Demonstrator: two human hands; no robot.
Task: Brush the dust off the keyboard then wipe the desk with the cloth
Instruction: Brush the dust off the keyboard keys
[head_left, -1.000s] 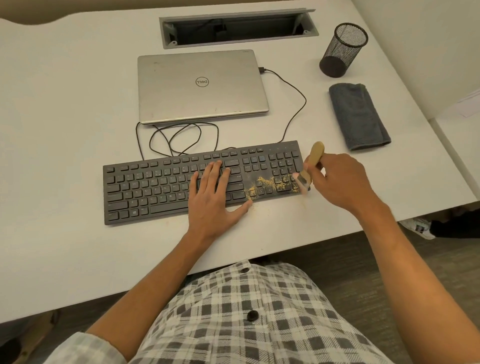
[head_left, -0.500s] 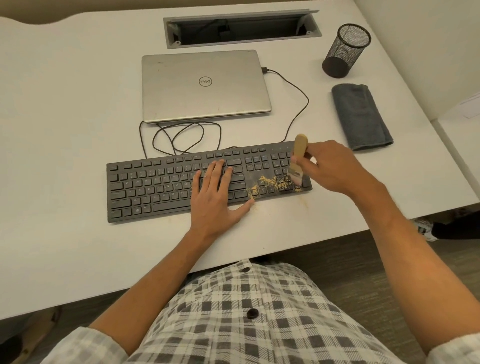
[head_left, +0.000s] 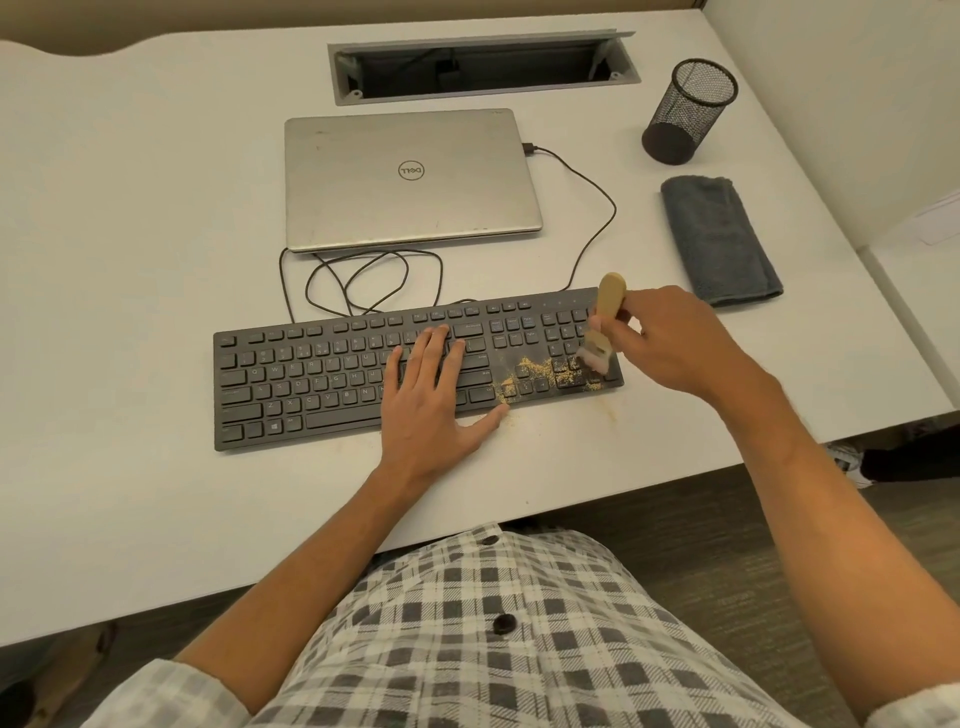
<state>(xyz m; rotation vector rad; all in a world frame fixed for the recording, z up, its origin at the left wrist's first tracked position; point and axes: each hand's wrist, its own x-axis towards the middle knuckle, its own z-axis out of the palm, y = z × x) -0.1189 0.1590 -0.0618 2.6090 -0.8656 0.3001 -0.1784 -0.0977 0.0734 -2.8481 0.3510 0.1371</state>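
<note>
the brushing step is in hand and not finished: the right hand (head_left: 670, 345) grips the small wooden-handled brush (head_left: 602, 325) with fingers curled round the handle, handle tilted up and away, pale bristles down on the right end of the flat black keyboard (head_left: 311, 379). yellowish dust (head_left: 535, 370) lies over the numeric keys and arrow keys just left of the bristles, and a few specks have landed on the white desk (head_left: 130, 208) just in front of the keyboard's near edge. the left hand (head_left: 434, 400) lies flat on the middle keys, fingers straight and slightly spread, thumb out toward the dust, seemingly to steady the keyboard

the next move, as i judge it, calls for short strokes that carry the dust off the near or right edge of the keyboard onto bare desk, with care not to push it deeper between keys. the folded dark grey cloth (head_left: 719, 241) lies untouched beyond the right hand, below the black mesh pen cup (head_left: 688, 111), an easy reach once the brush is put down

room: the keyboard's right end sits near the desk's front right edge, so hard strokes could send dust to the floor. behind it the closed silver laptop (head_left: 410, 179) and its looped black cable (head_left: 363, 283) crowd the far side; the near side is open
</note>
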